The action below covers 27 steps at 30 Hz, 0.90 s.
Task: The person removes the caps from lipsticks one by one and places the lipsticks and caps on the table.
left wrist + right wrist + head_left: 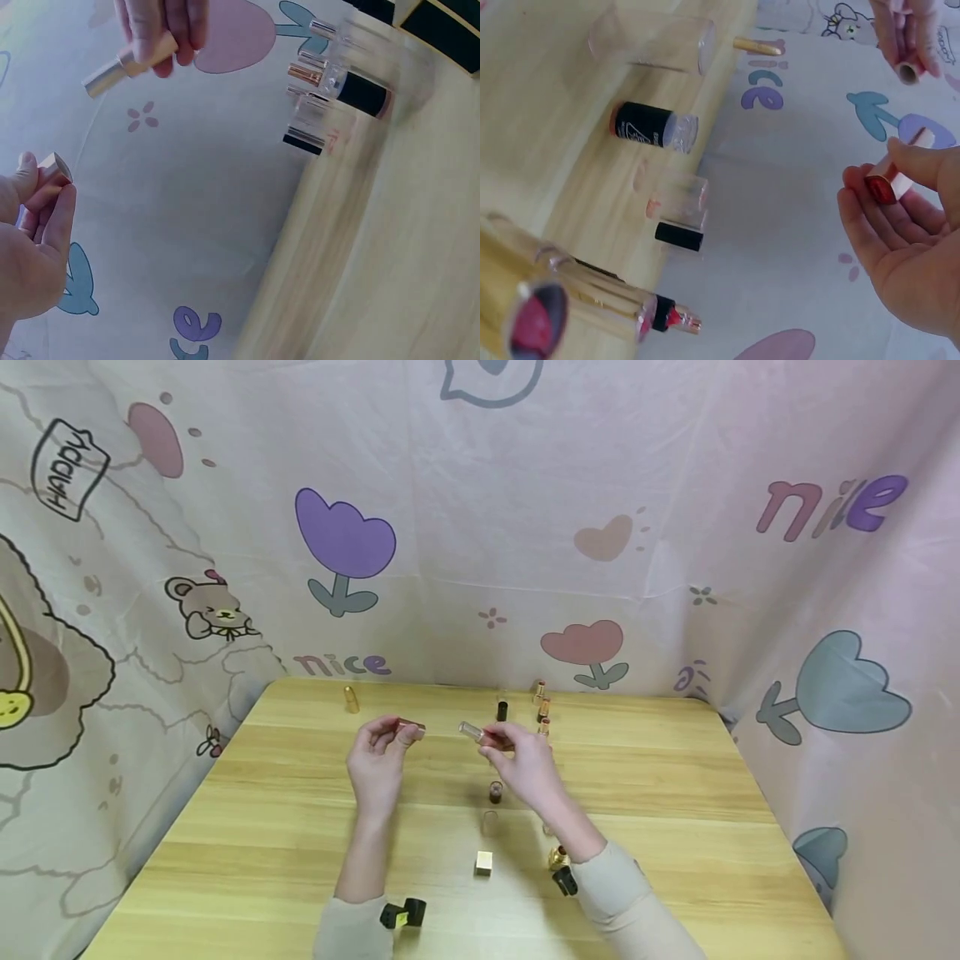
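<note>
In the head view, my left hand [377, 766] pinches a reddish lipstick cap [412, 724] between thumb and fingers. Its hollow mouth shows in the right wrist view, where the cap [909, 73] points downward. My right hand [527, 766] grips an uncapped lipstick [471, 732] by its base, and the shiny inner tube points toward the cap. A gap separates the two pieces, both held up above the table. The red end of the lipstick's base [882, 189] faces the right wrist camera. Whether any lipstick bullet stands out of the tube is hard to see.
Several lipsticks [543, 708] stand in a row at the table's back right, near a black one [502, 711]. A gold tube [351, 699] stands back left. Nearer me are a dark-topped lipstick [496, 792], a clear piece [490, 822] and a gold cube-like cap [483, 863].
</note>
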{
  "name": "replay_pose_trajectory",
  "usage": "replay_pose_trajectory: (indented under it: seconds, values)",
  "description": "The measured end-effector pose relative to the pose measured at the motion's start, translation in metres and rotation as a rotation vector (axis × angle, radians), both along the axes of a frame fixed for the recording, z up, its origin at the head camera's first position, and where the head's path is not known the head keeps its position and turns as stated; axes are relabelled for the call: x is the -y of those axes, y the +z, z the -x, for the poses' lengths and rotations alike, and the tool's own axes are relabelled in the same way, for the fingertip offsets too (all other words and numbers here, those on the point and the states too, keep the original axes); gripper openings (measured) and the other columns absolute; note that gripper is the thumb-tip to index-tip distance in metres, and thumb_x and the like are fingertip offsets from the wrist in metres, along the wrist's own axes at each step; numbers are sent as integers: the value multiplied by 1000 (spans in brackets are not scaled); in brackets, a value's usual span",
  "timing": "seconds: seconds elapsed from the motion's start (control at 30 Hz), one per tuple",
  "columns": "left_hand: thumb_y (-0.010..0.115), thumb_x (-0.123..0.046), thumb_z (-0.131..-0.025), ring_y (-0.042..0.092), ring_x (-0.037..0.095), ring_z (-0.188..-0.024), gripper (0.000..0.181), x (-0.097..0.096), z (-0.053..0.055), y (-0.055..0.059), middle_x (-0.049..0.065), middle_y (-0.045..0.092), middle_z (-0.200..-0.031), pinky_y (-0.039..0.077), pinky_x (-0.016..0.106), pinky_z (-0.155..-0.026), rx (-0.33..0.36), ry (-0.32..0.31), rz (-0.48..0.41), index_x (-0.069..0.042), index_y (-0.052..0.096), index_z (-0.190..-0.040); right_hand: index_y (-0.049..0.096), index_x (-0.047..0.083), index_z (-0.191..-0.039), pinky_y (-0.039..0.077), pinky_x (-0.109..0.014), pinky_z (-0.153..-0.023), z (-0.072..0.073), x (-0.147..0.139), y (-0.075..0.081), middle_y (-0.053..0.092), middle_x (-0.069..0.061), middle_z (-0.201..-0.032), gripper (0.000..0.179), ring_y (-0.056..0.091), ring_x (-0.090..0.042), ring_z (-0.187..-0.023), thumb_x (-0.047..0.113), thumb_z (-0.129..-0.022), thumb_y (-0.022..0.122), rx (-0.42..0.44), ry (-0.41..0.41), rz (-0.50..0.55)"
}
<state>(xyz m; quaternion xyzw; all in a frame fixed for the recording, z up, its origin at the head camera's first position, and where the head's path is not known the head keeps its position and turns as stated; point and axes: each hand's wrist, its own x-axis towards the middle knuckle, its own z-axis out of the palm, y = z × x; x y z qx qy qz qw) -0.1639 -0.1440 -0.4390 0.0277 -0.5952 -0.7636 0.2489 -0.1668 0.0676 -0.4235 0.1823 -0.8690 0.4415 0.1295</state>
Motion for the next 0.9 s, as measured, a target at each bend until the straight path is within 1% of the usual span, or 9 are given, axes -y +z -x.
replay_pose_trajectory:
  seconds: [0.1,0.23,0.37,0.47,0.53,0.67,0.73,0.8,0.9]
  values:
    - [79,8,-87,70,10,-88,35,2,4,-3,1,72,-94,62,20,-84,9,-8,25,13,60,-116,72,-1,-116,63,-27,-87,4,-4,4,74,-8,-103,27,74,-21,-93,4,-90,80,-33,-8,42]
    - [80,11,-84,70,13,-96,37,5,13,-6,6,71,-100,62,22,-88,1,-46,78,14,62,-116,71,-5,-114,62,-27,-90,13,-8,10,66,-13,-110,28,72,-25,-96,-3,-87,80,-60,1,109]
    - [79,12,-84,70,14,-98,36,9,22,-7,16,70,-105,62,25,-89,-13,-79,133,14,65,-116,71,-6,-115,62,-25,-89,27,-10,15,61,-16,-110,29,73,-30,-99,-3,-88,80,-14,25,181]
    - [78,11,-86,70,14,-100,34,13,29,-8,24,69,-109,62,24,-89,-26,-108,180,12,66,-117,71,-6,-117,63,-26,-88,38,-9,15,64,-17,-109,29,74,-32,-101,1,-89,80,28,27,202]
    - [78,11,-86,71,19,-102,34,16,34,-9,27,67,-111,61,24,-90,-45,-130,223,13,66,-118,70,-5,-119,63,-27,-89,44,-7,14,68,-17,-110,31,74,-32,-102,3,-91,80,64,32,201]
    - [78,11,-86,69,34,-108,34,21,44,-13,27,64,-116,60,24,-93,-82,-164,344,13,67,-118,69,-3,-123,63,-30,-89,57,0,8,74,-15,-109,34,74,-28,-100,7,-92,79,151,48,161]
    - [78,10,-86,69,38,-109,34,24,49,-16,25,63,-118,59,23,-95,-92,-179,416,12,68,-119,70,-2,-121,64,-32,-87,63,5,5,76,-13,-106,33,74,-26,-96,9,-92,80,179,52,115]
    - [78,10,-87,68,39,-109,33,26,54,-19,24,65,-118,58,24,-97,-105,-202,493,11,69,-119,72,0,-117,64,-31,-85,69,9,1,77,-10,-102,30,74,-23,-92,11,-91,81,190,50,55]
    - [77,9,-88,69,36,-107,29,29,61,-23,21,68,-116,59,26,-96,-111,-226,623,7,71,-117,74,3,-111,63,-31,-81,78,14,-3,77,-7,-97,25,73,-20,-88,13,-89,82,204,60,-34]
